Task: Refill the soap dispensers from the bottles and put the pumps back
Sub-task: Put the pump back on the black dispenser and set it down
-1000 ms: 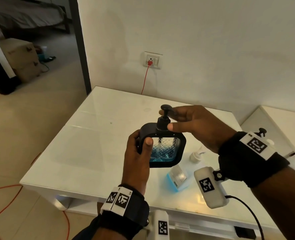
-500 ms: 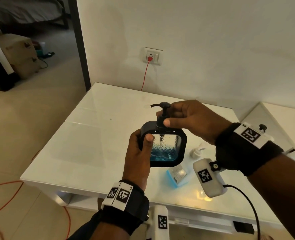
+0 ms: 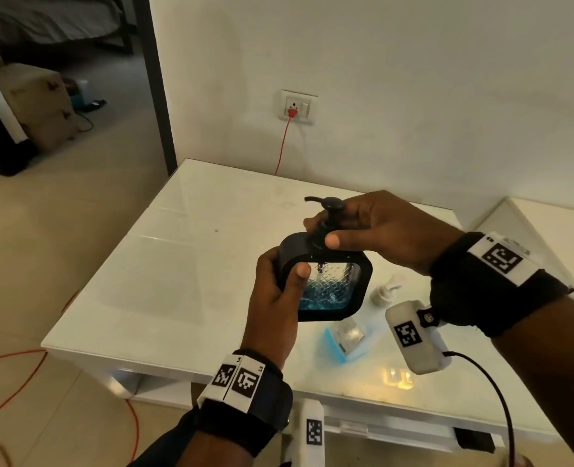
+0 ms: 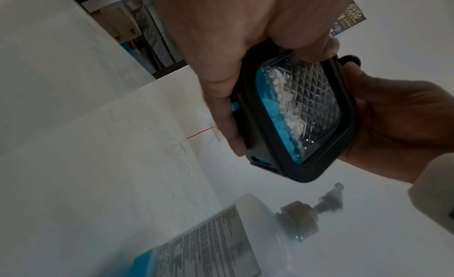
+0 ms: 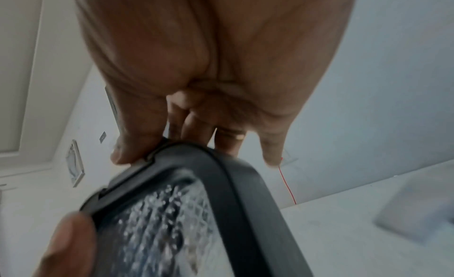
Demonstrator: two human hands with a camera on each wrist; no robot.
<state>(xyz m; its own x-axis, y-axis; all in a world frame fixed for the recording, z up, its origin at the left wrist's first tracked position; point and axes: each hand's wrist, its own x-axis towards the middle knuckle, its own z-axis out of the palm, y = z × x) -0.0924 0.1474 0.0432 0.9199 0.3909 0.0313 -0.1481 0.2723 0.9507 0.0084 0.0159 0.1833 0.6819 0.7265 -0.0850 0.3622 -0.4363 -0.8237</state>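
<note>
Your left hand [image 3: 275, 298] grips the black dispenser [image 3: 329, 284] at frame centre. Your right hand [image 3: 380, 227] pinches its pump [image 3: 326, 214].

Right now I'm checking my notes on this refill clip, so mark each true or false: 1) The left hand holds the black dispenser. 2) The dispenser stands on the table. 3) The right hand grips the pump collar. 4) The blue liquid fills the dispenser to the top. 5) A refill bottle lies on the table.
1) True: the left hand grips the black dispenser by its side.
2) False: it is held in the air above the white table.
3) True: the right hand pinches the pump at its collar.
4) False: the blue liquid fills only the lower part; the rest of the patterned window is clear.
5) True: the refill bottle lies on its side below the hands.
</note>
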